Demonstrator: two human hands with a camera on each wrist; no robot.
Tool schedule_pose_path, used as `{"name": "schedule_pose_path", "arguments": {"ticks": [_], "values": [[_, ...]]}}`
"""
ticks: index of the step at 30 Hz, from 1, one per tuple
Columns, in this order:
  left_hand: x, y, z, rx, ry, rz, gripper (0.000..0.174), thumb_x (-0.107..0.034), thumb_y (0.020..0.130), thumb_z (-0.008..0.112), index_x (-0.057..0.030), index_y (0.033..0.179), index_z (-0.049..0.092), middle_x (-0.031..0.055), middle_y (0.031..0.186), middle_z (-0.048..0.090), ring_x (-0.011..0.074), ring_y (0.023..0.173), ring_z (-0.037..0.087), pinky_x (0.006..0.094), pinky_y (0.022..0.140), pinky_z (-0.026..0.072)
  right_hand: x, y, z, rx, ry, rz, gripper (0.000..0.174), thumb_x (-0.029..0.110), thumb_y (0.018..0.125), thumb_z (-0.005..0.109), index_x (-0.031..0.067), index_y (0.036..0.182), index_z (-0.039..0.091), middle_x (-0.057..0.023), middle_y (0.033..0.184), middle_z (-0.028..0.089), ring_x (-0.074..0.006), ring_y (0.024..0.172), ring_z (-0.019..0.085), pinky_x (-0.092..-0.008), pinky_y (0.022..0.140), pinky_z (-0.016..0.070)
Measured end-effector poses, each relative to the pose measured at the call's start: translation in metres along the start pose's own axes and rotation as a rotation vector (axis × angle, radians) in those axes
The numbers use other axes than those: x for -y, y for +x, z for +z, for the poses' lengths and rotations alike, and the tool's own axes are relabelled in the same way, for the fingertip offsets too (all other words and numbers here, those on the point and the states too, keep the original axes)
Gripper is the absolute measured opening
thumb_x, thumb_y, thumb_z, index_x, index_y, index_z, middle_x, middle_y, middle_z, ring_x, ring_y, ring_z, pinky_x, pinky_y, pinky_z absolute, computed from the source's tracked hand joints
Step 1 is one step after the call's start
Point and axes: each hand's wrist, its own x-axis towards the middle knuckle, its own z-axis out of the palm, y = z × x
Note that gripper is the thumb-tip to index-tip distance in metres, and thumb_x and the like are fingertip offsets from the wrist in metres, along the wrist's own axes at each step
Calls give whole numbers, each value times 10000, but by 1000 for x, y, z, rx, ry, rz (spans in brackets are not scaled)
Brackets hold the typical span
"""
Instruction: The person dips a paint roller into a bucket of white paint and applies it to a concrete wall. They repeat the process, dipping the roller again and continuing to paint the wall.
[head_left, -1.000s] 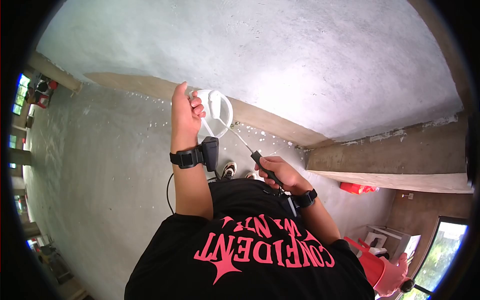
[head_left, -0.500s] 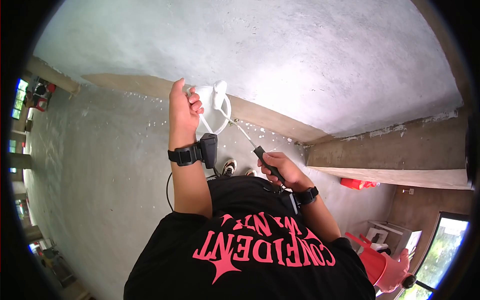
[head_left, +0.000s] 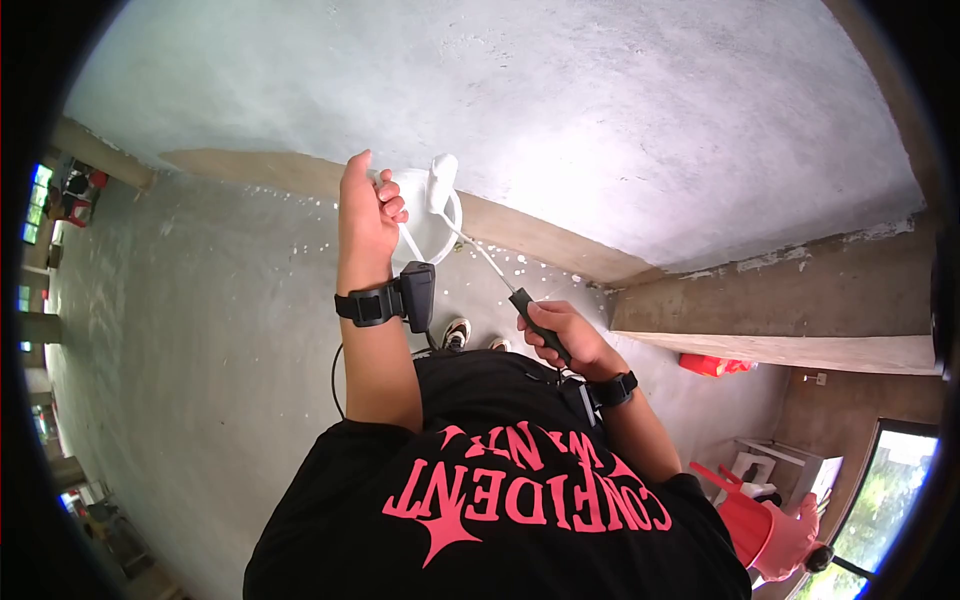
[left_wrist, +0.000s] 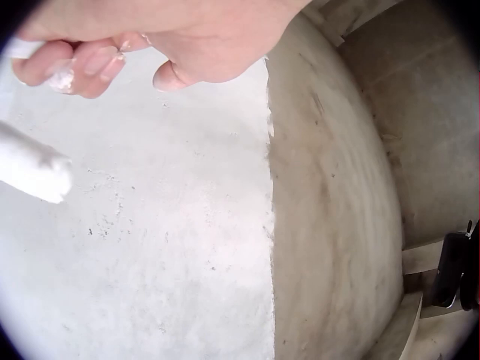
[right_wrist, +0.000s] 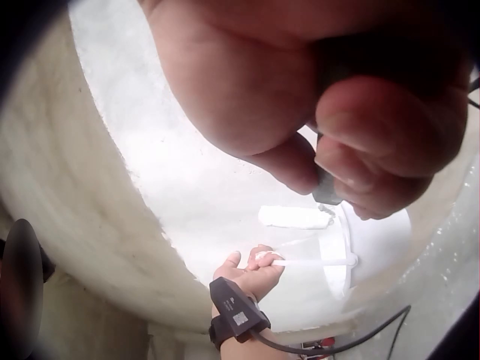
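wall (head_left: 560, 110): whitewashed | floor (head_left: 200, 330): bare concrete | window (head_left: 885, 520): daylight

Wall (head_left: 620, 110) behind bucket (head_left: 425, 228), open floor (head_left: 200, 330) left

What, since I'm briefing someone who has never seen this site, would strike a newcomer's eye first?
In the centre, the left hand holds a white bucket by its handle, and the right hand grips a paint roller whose white sleeve sits at the bucket's rim. Behind, the pale coated wall fills the upper view, a bare brown strip along its foot.
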Motion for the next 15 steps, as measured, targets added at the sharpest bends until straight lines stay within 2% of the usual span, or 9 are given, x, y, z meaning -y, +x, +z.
{"name": "schedule_pose_path", "arguments": {"ticks": [9, 11, 12, 15], "values": [[0, 2, 3, -2, -8, -8, 375, -466, 882, 544, -124, 761, 451, -55, 555, 331, 97, 462, 281, 270, 495, 249, 1, 0, 4, -10, -22, 5, 364, 362, 1025, 460, 24, 940, 565, 23, 651, 462, -47, 432, 376, -209, 360, 266], [0, 2, 3, 0, -8, -5, 373, -467, 882, 544, -126, 762, 453, -56, 555, 331, 96, 461, 282, 271, 495, 250, -1, 2, 6, -69, -82, 34, 362, 360, 1025, 460, 24, 937, 564, 24, 646, 464, -50, 426, 371, -217, 356, 271], [1, 2, 1, 20, 6, 2, 381, -482, 878, 553, -128, 768, 461, -57, 558, 334, 92, 460, 285, 268, 491, 252, 0, 2, 8, -65, -62, 39, 351, 342, 1019, 469, 28, 902, 573, 28, 649, 486, -51, 452, 410, -219, 373, 304], [8, 9, -9, 71, -7, 12, 420, -538, 866, 580, -141, 760, 495, -71, 544, 333, 76, 444, 283, 252, 462, 255, -10, 4, 8, -91, -80, 5, 336, 348, 1003, 491, 62, 852, 583, 26, 628, 496, -53, 438, 411, -220, 377, 308]]}}
